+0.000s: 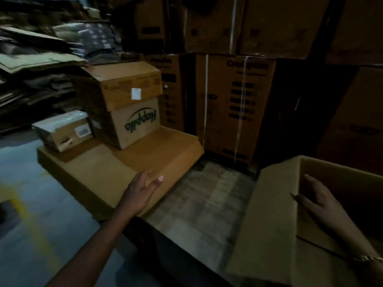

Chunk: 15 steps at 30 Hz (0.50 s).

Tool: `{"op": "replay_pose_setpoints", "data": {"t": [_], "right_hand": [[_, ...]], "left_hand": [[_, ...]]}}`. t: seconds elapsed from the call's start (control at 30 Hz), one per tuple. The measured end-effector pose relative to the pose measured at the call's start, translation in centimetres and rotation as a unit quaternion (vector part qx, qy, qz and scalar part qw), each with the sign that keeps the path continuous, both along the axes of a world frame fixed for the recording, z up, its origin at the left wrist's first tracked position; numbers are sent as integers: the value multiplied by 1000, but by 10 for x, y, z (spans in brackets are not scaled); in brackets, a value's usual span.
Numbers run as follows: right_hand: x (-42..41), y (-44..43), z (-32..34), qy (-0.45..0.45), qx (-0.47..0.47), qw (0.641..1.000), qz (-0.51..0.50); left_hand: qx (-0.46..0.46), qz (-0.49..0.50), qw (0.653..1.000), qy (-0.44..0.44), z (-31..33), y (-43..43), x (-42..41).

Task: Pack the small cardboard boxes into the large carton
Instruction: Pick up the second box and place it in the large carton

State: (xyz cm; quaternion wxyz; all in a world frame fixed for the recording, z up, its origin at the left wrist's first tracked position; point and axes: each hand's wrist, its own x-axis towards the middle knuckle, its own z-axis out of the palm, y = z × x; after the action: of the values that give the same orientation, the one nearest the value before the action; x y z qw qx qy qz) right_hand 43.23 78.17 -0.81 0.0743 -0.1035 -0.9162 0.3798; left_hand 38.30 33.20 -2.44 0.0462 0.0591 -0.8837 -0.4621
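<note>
Dim storeroom. Stacked cartons (238, 96) fill the back and right, dark print on their faces, white strapping running down them. Grey floor (31, 183) at left with a yellow stripe (20, 204); a paler worn patch lies between slab and carton. Cardboard pile (37, 65), flattened sheets, at upper left, blurred. A slab (99, 172), wide flat brown box, lies on the floor left of centre and carries three boxes on its far part. The carton (342, 177), open, sits at lower right, well apart from those boxes, its flap (269, 214) folded out toward the left; the inside is too dark to tell what it holds. Top box (124, 85), white label on its front, sits skewed on the Happilo box (136, 125), whose green logo reads upside down. Small box (64, 131), pale top, label on its side, sits just left of the Happilo box, tilted. Left hand (143, 191) rests flat on the slab's near right edge, fingers straight and together, holding nothing. Right hand (319, 201) is inside the carton against the wall by the flap fold, fingers (308, 179) straight and spread, thumb at the fold, gripping nothing as far as visible. Bracelet (366, 258) on the right wrist.
</note>
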Motion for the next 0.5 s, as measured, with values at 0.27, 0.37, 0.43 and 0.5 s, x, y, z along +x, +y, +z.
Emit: {"op": "replay_pose_setpoints", "data": {"t": [0.27, 0.37, 0.43, 0.5], "right_hand": [[-109, -178, 19, 35, -99, 986, 128], [-151, -225, 27, 14, -135, 978, 158], [-178, -254, 34, 7, -162, 972, 171], [-205, -282, 41, 5, -180, 965, 189]], "left_hand": [[-1, 92, 994, 64, 23, -159, -55], [4, 101, 992, 77, 29, -198, -80], [7, 106, 991, 80, 33, -221, -99], [6, 105, 991, 87, 39, -243, -119]]}}
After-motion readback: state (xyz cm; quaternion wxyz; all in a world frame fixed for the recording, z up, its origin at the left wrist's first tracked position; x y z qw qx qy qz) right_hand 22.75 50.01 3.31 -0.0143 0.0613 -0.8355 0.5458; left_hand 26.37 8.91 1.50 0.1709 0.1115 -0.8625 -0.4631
